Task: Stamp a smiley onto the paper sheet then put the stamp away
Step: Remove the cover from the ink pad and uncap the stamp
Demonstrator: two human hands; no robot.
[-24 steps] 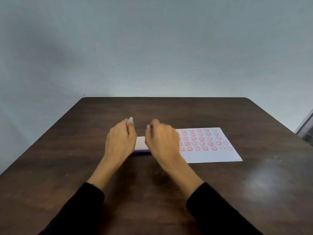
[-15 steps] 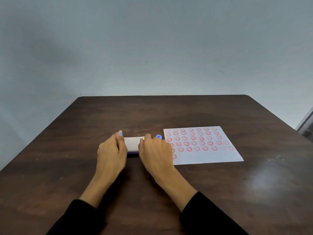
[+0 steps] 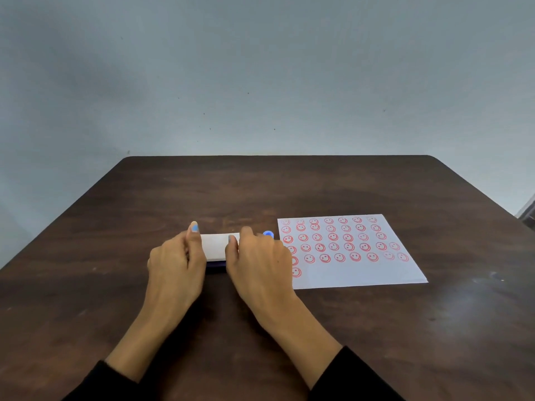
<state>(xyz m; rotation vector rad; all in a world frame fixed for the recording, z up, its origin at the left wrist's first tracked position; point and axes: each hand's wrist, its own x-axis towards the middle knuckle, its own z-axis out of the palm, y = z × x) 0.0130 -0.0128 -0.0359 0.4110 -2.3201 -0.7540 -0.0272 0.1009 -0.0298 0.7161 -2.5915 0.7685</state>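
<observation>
A white paper sheet (image 3: pixel 351 250) with several rows of red smileys lies on the dark wooden table (image 3: pixel 260 186), right of centre. Just left of it sits a flat white box (image 3: pixel 215 246) with a purple base. My left hand (image 3: pixel 176 264) holds the box's left end, thumb raised along its edge. My right hand (image 3: pixel 257 261) holds the right end, thumb on the lid. A small blue stamp (image 3: pixel 268 233) peeks out just behind my right knuckles; I cannot tell whether my fingers touch it.
The table's far edge meets a plain grey wall (image 3: pixel 260 82). Bare tabletop lies behind the box and near the front edge around my black sleeves. A dark object (image 3: pixel 528 215) shows at the far right edge.
My hands have shifted left off the paper's left edge, uncovering more smileys. The blue stamp has come into view behind my right hand. Both hands have settled on the box's ends.
</observation>
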